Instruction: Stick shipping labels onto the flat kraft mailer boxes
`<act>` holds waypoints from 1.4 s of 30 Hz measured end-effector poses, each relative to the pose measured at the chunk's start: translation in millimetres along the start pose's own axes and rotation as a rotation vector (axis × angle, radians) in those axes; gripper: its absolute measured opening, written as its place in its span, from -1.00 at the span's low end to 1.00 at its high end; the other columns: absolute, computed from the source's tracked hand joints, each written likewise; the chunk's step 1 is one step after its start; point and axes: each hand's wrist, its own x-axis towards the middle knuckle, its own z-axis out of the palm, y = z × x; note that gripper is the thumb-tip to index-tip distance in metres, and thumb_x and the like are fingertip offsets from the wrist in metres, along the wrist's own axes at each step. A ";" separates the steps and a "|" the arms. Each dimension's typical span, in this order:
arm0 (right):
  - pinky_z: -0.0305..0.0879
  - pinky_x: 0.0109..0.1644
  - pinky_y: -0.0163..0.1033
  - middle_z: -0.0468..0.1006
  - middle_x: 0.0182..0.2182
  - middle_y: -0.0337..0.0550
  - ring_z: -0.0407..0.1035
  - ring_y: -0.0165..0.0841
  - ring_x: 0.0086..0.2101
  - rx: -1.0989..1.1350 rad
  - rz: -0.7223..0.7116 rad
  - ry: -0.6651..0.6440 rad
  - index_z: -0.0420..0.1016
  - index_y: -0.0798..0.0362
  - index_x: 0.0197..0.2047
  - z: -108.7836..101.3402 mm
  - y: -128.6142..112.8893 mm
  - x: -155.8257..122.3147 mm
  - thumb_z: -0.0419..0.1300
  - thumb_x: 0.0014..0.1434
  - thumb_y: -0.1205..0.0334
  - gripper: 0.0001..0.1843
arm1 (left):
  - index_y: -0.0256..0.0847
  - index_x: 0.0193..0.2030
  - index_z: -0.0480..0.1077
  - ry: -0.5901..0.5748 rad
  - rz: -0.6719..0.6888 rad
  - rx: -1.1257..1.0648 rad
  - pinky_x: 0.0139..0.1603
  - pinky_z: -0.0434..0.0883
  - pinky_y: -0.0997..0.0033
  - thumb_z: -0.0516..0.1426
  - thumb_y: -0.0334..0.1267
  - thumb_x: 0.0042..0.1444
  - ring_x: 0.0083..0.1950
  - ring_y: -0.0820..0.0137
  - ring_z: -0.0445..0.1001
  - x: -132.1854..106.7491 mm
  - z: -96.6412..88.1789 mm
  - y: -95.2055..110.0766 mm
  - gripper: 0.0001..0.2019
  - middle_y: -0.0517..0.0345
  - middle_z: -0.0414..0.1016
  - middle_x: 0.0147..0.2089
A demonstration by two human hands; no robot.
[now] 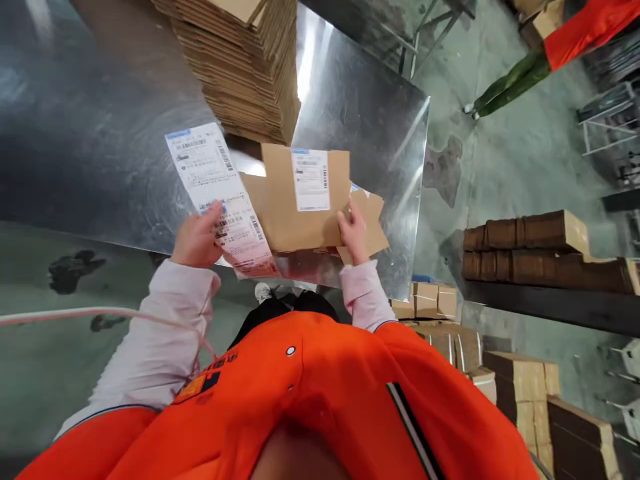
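My left hand (pixel 199 237) is closed on a long strip of printed shipping labels (pixel 216 193), thumb on top, holding it up over the near edge of the metal table (pixel 360 113). My right hand (pixel 354 233) grips the right edge of a flat cardboard box (pixel 280 207) lying on the table. A white shipping label (pixel 311 180) is stuck on the box's upper face. A second cardboard piece (pixel 373 223) shows under my right hand.
A tall stack of flat cardboard blanks (pixel 240 67) stands on the table just behind the box. Right of the table, folded boxes (pixel 530 247) lie on a dark shelf and more cartons (pixel 520 387) sit on the floor. A person's legs (pixel 510 80) show at far right.
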 end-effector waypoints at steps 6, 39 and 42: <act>0.36 0.26 0.16 0.45 0.22 0.37 0.42 0.05 0.17 -0.317 0.239 0.070 0.31 0.24 0.38 -74.8 11.7 -1.4 0.43 0.09 0.06 -0.12 | -0.14 0.08 0.42 -0.138 -0.119 -0.348 0.00 0.58 0.17 0.44 0.16 -0.25 0.06 0.07 0.59 -50.6 21.6 10.1 -0.24 0.06 0.64 0.07; 0.26 0.25 0.02 0.49 0.12 -0.09 0.36 -0.17 0.13 -0.356 -0.052 -0.300 0.74 -0.05 -0.13 162.5 -88.1 118.8 0.38 0.21 0.06 -0.78 | -0.30 -0.23 0.58 -0.221 -0.592 -0.557 -0.02 0.59 0.05 0.56 -0.16 -0.58 -0.04 -0.04 0.65 -25.4 55.9 -70.1 -0.36 -0.15 0.70 -0.13; 0.25 0.25 0.04 0.45 0.12 -0.06 0.32 -0.16 0.13 -0.406 -0.070 -0.289 0.73 -0.05 -0.11 171.0 -76.5 125.9 0.31 0.27 0.00 -0.73 | -0.28 -0.16 0.58 -0.223 -0.579 -0.560 -0.03 0.60 0.04 0.56 -0.15 -0.54 -0.04 -0.05 0.65 -22.9 57.3 -74.5 -0.33 -0.13 0.70 -0.16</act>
